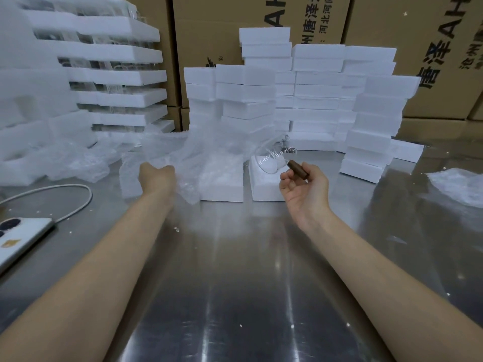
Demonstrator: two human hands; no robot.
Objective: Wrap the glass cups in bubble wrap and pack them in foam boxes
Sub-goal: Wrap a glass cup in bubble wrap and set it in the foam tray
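Across a shiny steel table (235, 296), stacks of white foam boxes (326, 100) rise at twelve o'clock. At eleven o'clock the left hand (156, 176) is fisted on a clear bubble wrap sheet (188, 152). At one o'clock the right hand (304, 186) pinches the brown wooden handle (298, 170) of a clear glass cup (271, 158), tilted above an open foam box (264, 186). Held only by the handle, the cup could swing and knock the foam, or slip.

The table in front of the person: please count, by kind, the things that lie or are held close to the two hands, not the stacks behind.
Glass cup with brown handle, held by the right hand: 1
Bubble wrap sheet, gripped by the left hand: 1
Open foam boxes: 2
Phone: 1
Cable: 1
Total: 6
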